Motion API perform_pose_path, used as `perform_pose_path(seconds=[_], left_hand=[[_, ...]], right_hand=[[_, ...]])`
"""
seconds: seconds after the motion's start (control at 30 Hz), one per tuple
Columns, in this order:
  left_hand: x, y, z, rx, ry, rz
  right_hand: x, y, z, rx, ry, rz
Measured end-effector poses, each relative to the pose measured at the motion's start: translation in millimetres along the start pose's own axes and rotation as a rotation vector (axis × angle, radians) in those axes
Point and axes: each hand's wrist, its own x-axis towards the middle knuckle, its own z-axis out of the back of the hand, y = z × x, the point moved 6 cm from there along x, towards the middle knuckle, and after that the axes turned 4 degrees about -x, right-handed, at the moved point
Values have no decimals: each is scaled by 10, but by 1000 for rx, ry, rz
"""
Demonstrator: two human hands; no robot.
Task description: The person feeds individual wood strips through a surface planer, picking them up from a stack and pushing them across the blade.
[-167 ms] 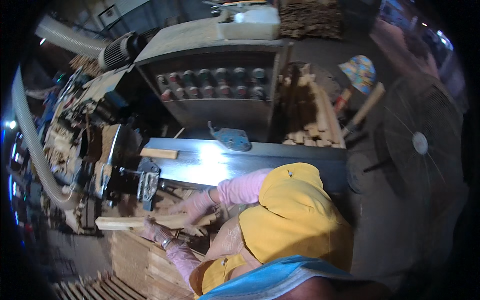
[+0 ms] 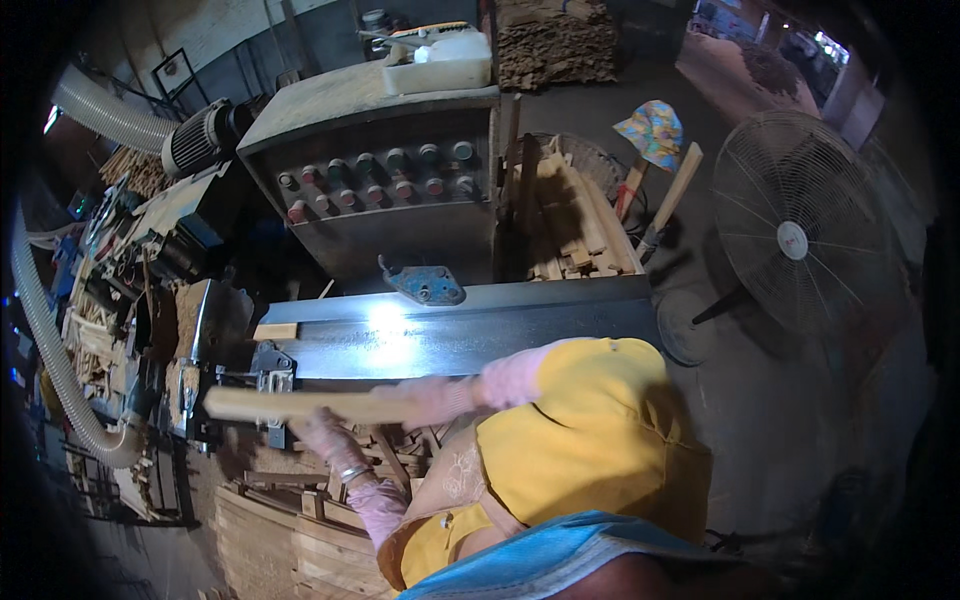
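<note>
While the left hand (image 2: 328, 440) clamps a long pale wooden strip (image 2: 270, 404) near its middle, the blurred right hand (image 2: 442, 397) meets its right end, closure unclear | handling appears under way, strip not yet set down | beyond the right hand: round brown wicker basket (image 2: 590, 157) holding pale wooden pieces (image 2: 608, 225)

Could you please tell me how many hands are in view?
2: the left hand is at the wood strip's lower edge, near its middle; the right hand, blurred, is at its right end. Dim areas could hide others.
</note>
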Motion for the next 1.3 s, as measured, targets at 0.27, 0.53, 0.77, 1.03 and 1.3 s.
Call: perform_pose_path(seconds=[0.27,0.53,0.77,1.03,1.3], left_hand=[[-373,264,1222,931,-316,-5],[-1151,173,2176,1704,-801,364],[-1490,271,2313,1806,-844,417],[-1184,449,2258,1663,-826,576],[-1308,288,2280,1696,-745,751]], right_hand=[[-617,-1297,812,-684,-279,-318],[1669,-613,900,-497,-371,-104],[1891,-802,598,-724,-319,88],[1236,-1101,1008,-363,-517,-16],[2335,-742,645,-526,-223,-113]])
